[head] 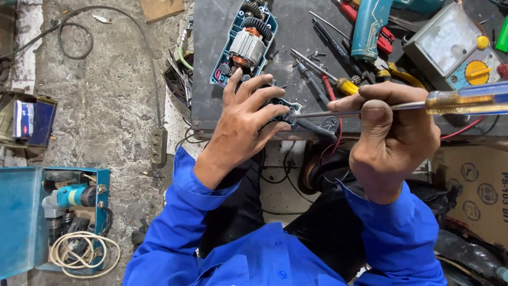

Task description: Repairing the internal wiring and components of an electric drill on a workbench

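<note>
Both hands meet at the near edge of the dark tabletop (211, 63) in the middle of the frame. The left hand (244, 119) lies with fingers curled over a small teal housing piece (290, 108), pinning it against the tabletop edge. The right hand (394, 135) is closed around a screwdriver (460, 101) with a clear yellow-and-blue handle; thumb and forefinger pinch the shaft, which runs leftward so that its tip touches the housing piece just beside the left fingertips.

Judging by how things lie, the disassembly is well along: an opened power tool (246, 42) rests in the upper middle of the frame, just above the left hand, with its motor and copper windings exposed. The piece under the left hand seems to be the part being worked on; how many screws are left cannot be told.

Other screwdrivers, pliers and a grey meter (450, 42) with a yellow dial lie to the upper right. At the lower left, on the floor, an open blue case (21, 217) holds another tool and a coiled cord.
</note>
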